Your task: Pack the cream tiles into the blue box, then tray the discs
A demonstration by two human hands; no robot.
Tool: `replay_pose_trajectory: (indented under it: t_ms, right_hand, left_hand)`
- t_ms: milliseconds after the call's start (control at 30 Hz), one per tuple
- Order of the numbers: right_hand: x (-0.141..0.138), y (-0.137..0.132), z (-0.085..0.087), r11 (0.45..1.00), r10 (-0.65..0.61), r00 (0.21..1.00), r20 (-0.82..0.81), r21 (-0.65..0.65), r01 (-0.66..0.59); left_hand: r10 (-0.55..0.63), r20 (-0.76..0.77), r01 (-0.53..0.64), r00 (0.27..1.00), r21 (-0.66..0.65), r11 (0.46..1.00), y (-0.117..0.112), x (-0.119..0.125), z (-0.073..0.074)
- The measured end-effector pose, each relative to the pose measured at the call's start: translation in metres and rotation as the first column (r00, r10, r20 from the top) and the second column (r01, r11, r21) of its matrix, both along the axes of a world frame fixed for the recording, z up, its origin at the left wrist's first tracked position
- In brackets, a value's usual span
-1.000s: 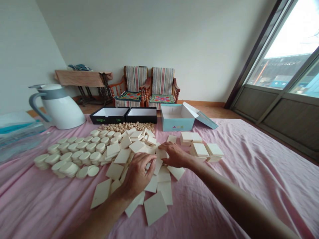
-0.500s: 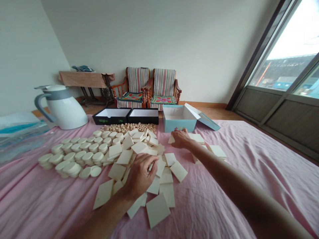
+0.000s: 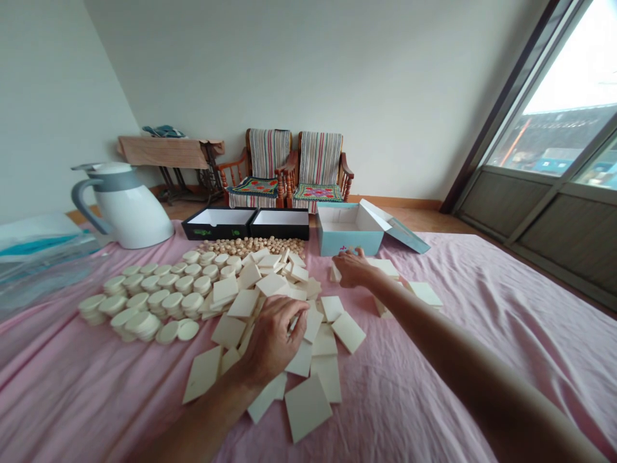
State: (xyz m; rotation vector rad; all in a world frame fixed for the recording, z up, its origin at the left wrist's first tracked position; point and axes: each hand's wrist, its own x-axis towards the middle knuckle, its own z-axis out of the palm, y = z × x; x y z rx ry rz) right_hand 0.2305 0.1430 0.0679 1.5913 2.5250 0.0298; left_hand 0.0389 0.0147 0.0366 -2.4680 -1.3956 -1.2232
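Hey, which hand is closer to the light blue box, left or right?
Right. The right hand is just in front of the light blue box; the left hand is farther from it, over the loose square tiles.

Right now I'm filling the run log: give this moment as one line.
left hand: over loose square cream tiles; right hand: at partly hidden square cream tiles; beyond it: open light-blue cardboard box

We see daylight from the window (image 3: 544, 151) on the right, where the sky (image 3: 573, 64) glares white. Soft shadows sit on the cloth (image 3: 409, 399); the side edges look stretched.
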Motion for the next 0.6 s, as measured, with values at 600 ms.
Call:
replay_pose_trajectory:
  t_ms: [600]
  right_hand:
    - [-0.004, -0.062, -0.012, 0.976, 0.209, 0.969, -0.133, -0.032, -0.215]
  left_hand:
    - [-0.005, -0.003, 0.005, 1.0, 0.001, 1.0, 0.0, 0.0, -0.001]
